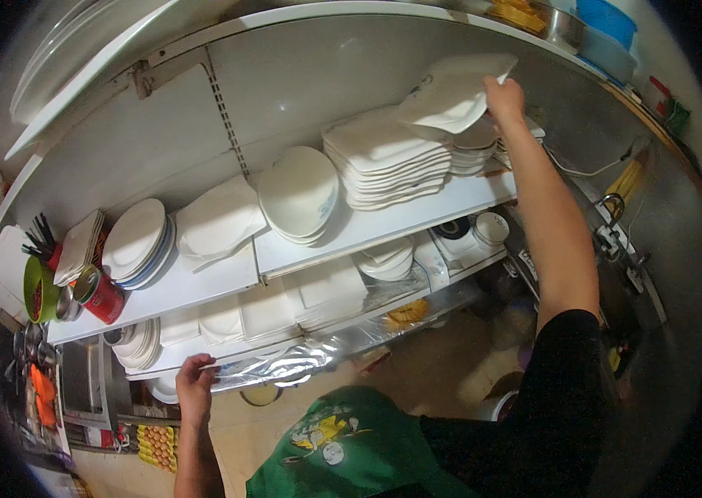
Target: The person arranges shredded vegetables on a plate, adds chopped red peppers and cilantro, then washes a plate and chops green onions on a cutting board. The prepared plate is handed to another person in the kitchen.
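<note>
My right hand point(505, 103) grips the corner of a white square dish point(456, 93) and holds it tilted over the upper shelf. Just below the dish is a tall stack of white square plates point(388, 162), with smaller white dishes point(474, 149) to its right. My left hand point(196, 380) is low, beside the front edge of the lower shelf, near clear plastic film point(288, 364); its fingers are curled, and whether they pinch something thin cannot be told. White oval bowls point(298, 193) stand left of the square stack.
Along the upper shelf point(220, 271) are round plates point(136, 239), a red can point(100, 297) and a green bowl point(36, 289). More white dishes point(270, 311) fill the lower shelf. An egg tray point(158, 447) lies low at the left. Another shelf edge point(351, 7) runs overhead.
</note>
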A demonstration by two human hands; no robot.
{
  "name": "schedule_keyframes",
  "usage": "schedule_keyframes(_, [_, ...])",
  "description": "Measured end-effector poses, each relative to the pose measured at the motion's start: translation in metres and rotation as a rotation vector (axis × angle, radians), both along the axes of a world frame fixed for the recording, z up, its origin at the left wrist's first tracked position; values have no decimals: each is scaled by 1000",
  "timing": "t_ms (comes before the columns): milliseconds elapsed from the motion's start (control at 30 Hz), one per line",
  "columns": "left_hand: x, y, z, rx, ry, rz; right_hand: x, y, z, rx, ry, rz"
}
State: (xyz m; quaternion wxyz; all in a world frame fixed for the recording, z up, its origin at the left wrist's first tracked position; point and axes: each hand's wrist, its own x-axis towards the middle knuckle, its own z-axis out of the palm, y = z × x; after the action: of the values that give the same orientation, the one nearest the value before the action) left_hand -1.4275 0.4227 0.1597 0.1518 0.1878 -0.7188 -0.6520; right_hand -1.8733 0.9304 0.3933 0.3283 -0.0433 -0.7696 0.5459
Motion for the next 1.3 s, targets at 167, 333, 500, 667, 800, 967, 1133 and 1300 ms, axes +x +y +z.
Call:
schedule_keyframes(167, [10, 27, -37, 19, -55, -27, 59, 48, -14, -472, 72, 243])
schedule_keyframes(333, [21, 37, -53, 24, -87, 22, 160, -42, -50, -772, -10, 445])
schedule_keyframes(500, [36, 39, -50, 117, -182, 49, 239, -168, -107, -455, -279, 893])
schedule_keyframes(667, [137, 6, -26, 605, 133, 390, 311, -315, -166, -501, -583, 1439])
schedule_keyframes(800, [250, -33, -22, 792, 429, 476, 388, -425, -203, -420, -770, 1757])
schedule_keyframes(967, [360, -92, -38, 354, 129, 737, 506, -557, -241, -333, -898, 2034])
schedule_keyframes(1133, [448, -162, -50, 341, -43, 978, 612, -659, -274, -225, -1098, 2050])
schedule_keyframes(1300, [532, -223, -63, 502, 166, 1020, 665, -733, -291, -74, -1406, 1977])
